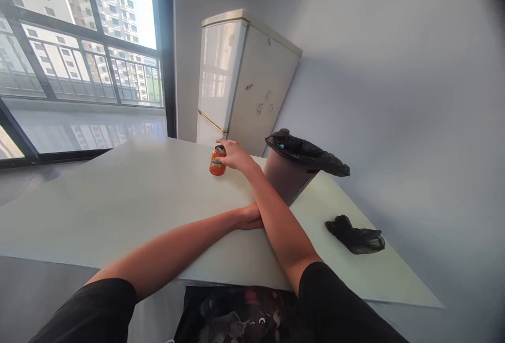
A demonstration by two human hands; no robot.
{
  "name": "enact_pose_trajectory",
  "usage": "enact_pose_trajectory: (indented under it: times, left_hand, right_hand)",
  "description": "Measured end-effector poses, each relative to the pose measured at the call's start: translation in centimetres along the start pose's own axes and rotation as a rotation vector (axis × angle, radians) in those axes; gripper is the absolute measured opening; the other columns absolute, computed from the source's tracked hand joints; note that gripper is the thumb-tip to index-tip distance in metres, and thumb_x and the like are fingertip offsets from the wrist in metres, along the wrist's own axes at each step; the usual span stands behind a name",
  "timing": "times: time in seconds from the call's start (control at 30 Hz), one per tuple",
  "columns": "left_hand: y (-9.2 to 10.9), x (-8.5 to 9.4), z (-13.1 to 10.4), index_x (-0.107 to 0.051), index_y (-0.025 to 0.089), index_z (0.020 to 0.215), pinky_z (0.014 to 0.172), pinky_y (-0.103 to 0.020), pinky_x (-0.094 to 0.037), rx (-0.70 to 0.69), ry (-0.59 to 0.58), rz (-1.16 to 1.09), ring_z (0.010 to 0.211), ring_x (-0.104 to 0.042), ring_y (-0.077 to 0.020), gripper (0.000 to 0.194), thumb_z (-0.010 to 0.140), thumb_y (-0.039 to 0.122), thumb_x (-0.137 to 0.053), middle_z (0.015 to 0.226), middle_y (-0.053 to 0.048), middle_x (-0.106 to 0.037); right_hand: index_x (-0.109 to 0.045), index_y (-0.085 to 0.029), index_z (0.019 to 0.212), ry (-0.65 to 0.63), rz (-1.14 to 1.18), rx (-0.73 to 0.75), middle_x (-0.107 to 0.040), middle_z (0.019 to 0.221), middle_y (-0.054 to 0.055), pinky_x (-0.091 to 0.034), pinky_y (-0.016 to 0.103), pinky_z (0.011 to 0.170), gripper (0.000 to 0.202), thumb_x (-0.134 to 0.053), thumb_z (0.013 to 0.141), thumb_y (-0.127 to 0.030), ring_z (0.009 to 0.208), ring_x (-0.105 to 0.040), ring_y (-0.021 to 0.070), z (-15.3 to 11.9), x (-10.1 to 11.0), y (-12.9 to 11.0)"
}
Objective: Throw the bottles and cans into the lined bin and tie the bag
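Note:
An orange soda can (216,165) stands upright on the pale table (158,195). My right hand (233,154) is at its upper right side, thumb across the front and fingers by the rim, closed around it. My left hand (248,217) rests low on the table, under my crossing right forearm, which hides its fingers; whether it holds anything does not show. Just beyond my crossed arms stands a brownish bin (282,174) lined with a black bag (303,148) folded over its rim.
A crumpled black plastic bag (355,235) lies on the table's right part. Behind the table stands a white refrigerator (260,80) near the grey wall. Large windows (87,59) are at the left. The table's front edge runs close to my body.

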State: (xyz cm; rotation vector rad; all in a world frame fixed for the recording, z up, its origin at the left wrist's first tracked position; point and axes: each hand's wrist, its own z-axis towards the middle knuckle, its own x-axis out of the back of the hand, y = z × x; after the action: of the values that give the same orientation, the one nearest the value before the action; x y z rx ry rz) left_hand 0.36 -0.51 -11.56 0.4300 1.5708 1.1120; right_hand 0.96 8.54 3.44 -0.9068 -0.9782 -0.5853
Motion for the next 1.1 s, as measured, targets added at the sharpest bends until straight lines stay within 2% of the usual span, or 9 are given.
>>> enact_pose_trajectory:
  times: [0.23,0.37,0.47,0.63,0.73,0.83,0.87,0.97,1.1]
  left_hand:
    - [-0.3,1.1,0.5,-0.07,0.015,0.091,0.076,-0.033,-0.047,0.099,-0.017,0.004,0.077,-0.057,-0.0166,0.043,0.096,0.058,-0.071,0.086,-0.005,-0.061]
    - [0.0,1.0,0.5,-0.063,0.016,0.087,0.071,-0.031,-0.047,0.078,-0.005,0.021,0.072,-0.051,-0.0144,0.048,0.093,0.063,-0.071,0.081,-0.001,-0.049]
    - [0.2,0.5,0.2,-0.059,0.017,0.08,0.066,-0.029,-0.042,-0.097,0.148,0.201,0.068,-0.045,-0.013,0.05,0.09,0.064,-0.073,0.075,0.001,-0.045]
    - [2.3,0.4,-0.7,-0.04,0.022,0.067,0.055,-0.028,-0.021,-0.614,0.704,0.663,0.057,-0.025,-0.0118,0.053,0.093,0.061,-0.066,0.061,0.006,-0.029]
    - [7.1,-0.4,-1.1,-0.037,0.023,0.066,0.057,-0.029,-0.025,-0.716,0.875,0.9,0.058,-0.031,-0.0133,0.047,0.098,0.051,-0.058,0.061,0.004,-0.033]
    - [14.5,-2.6,-1.2,-0.039,0.023,0.066,0.058,-0.029,-0.029,-0.767,1.022,1.124,0.059,-0.038,-0.0144,0.044,0.1,0.048,-0.054,0.06,0.004,-0.038]
    - [17.0,-3.4,-1.1,-0.042,0.023,0.069,0.059,-0.029,-0.031,-0.773,1.062,1.207,0.06,-0.042,-0.0151,0.044,0.1,0.052,-0.053,0.062,0.003,-0.043]
    - [22.8,-5.2,-0.7,-0.06,0.022,0.088,0.065,-0.032,-0.041,-0.454,1.044,1.36,0.073,-0.061,-0.0213,0.051,0.095,0.072,-0.055,0.077,-0.003,-0.066]
    - [24.2,-5.6,0.9,-0.067,0.02,0.09,0.067,-0.035,-0.046,-0.136,0.98,1.407,0.082,-0.068,-0.0277,0.062,0.08,0.081,-0.067,0.089,-0.011,-0.076]
  right_hand:
    - [-0.037,-0.033,0.164,0.608,-0.083,0.106,-0.058,0.152,0.01,-0.051,0.053,0.113,0.073,-0.068,0.098,-0.034,0.134,-0.06,0.0329,-9.4,11.9,-4.2]
    - [-0.042,-0.033,0.16,0.822,-0.234,0.006,-0.06,0.145,0.011,-0.05,0.06,0.112,0.068,-0.069,0.097,-0.032,0.133,-0.059,0.0363,-15.1,16.6,-2.5]
    - [-0.049,-0.031,0.154,0.743,-0.223,-0.127,-0.067,0.135,0.012,-0.052,0.059,0.109,0.067,-0.075,0.092,-0.033,0.128,-0.063,0.0374,-16.8,17.9,0.7]
    - [-0.029,-0.035,0.169,0.536,-0.159,-0.245,-0.048,0.165,0.013,-0.051,0.053,0.112,0.094,-0.078,0.089,-0.043,0.146,-0.052,0.0389,-18.4,19.5,5.0]
    - [-0.035,-0.036,0.168,0.509,-0.186,-0.32,-0.049,0.166,0.009,-0.049,0.05,0.116,0.081,-0.069,0.095,-0.04,0.148,-0.052,0.0362,-21.0,21.3,7.1]
    - [-0.052,-0.034,0.16,0.342,-0.204,-0.541,-0.061,0.154,0.009,-0.053,0.047,0.109,0.072,-0.069,0.09,-0.03,0.135,-0.063,0.0353,-24.1,23.1,9.7]
    - [-0.05,-0.035,0.161,0.244,-0.196,-0.62,-0.062,0.154,0.009,-0.055,0.047,0.106,0.078,-0.071,0.086,-0.029,0.133,-0.064,0.0362,-25.0,23.6,10.7]
    - [-0.021,-0.041,0.173,0.002,-0.101,-0.753,-0.057,0.16,0.009,-0.057,0.051,0.1,0.112,-0.079,0.078,-0.032,0.132,-0.065,0.0389,-26.8,24.3,13.4]
    - [0.005,-0.043,0.173,-0.031,0.034,-0.674,-0.061,0.157,0.007,-0.055,0.05,0.105,0.134,-0.085,0.074,-0.043,0.135,-0.064,0.0375,-26.8,24.3,15.3]
